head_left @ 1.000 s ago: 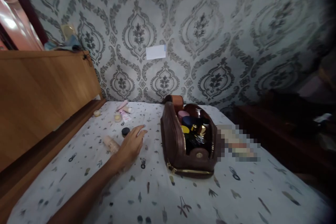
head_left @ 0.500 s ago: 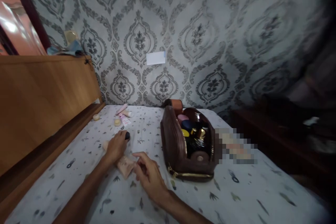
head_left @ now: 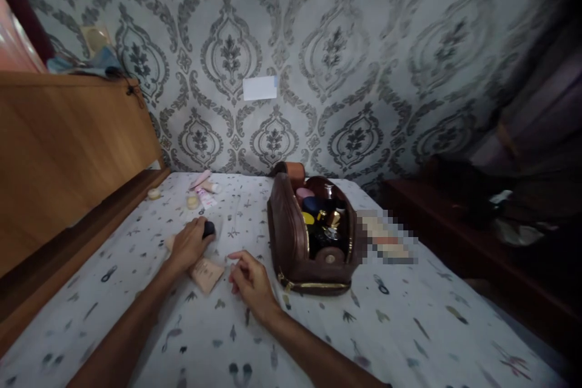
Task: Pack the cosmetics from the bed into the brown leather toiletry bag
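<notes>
My left hand [head_left: 188, 247] is closed over a small item with a rounded black end [head_left: 208, 228]; the rest of that item is hidden under my fingers. A beige squeeze tube [head_left: 207, 276] lies flat on the patterned sheet [head_left: 231, 339], just below the hand and partly behind its wrist. Another beige bit [head_left: 170, 243] shows at the left of the knuckles. My right hand [head_left: 252, 285] hovers between that tube and the brown makeup bag [head_left: 287, 224], fingers loosely apart and holding nothing. Unzipped at the top, the bag shows several cosmetics inside.
Pink and white tubes [head_left: 205, 195] lie near the wall with a small cream jar [head_left: 193, 201] and a round piece [head_left: 154, 194]. A wooden panel [head_left: 73, 151] borders the left side. Right of the bag is a pixelated item [head_left: 386, 239].
My right hand has drawn away from the beige tube's end, leaving a gap. My left hand stays closed on the black-ended item. The whole view has shifted slightly.
</notes>
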The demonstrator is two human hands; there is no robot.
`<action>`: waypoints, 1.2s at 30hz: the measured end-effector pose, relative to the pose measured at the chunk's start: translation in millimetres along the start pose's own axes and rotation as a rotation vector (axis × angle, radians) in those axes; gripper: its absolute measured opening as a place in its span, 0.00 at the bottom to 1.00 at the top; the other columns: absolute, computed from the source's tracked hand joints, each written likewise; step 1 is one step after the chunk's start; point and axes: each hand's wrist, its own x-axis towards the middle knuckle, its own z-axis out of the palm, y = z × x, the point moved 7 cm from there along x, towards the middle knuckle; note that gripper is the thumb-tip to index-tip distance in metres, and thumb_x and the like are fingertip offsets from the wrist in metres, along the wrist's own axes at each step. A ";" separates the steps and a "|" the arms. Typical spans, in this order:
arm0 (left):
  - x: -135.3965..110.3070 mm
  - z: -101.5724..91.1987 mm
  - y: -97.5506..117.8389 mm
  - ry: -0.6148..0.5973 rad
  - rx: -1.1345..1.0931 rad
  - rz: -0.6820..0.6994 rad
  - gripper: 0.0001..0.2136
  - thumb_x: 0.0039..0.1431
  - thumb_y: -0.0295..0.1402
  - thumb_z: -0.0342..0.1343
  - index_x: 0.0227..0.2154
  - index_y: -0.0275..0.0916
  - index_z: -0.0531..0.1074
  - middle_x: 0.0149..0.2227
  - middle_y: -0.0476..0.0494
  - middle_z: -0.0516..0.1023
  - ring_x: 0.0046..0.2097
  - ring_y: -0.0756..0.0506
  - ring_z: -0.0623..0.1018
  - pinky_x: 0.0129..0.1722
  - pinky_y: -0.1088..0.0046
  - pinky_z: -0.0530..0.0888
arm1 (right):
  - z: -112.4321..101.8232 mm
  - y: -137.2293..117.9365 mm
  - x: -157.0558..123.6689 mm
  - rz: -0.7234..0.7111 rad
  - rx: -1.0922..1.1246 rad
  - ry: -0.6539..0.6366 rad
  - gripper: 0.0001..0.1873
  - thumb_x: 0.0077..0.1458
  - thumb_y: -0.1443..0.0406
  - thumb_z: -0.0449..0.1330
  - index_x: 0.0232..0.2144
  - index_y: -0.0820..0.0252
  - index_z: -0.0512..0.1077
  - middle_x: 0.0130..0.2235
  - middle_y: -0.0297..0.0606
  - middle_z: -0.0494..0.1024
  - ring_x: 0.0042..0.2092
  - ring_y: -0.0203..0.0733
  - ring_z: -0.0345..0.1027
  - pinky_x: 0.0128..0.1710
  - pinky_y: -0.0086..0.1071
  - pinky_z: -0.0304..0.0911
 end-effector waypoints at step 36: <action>-29.2 -13.8 63.8 -0.160 -0.761 0.468 0.20 0.53 0.30 0.58 0.51 0.40 0.71 0.48 0.42 0.75 0.51 0.41 0.74 0.52 0.67 0.69 | -9.0 5.3 8.2 0.046 0.274 0.064 0.27 0.53 0.42 0.59 0.37 0.60 0.73 0.35 0.40 0.77 0.30 0.41 0.73 0.20 0.27 0.63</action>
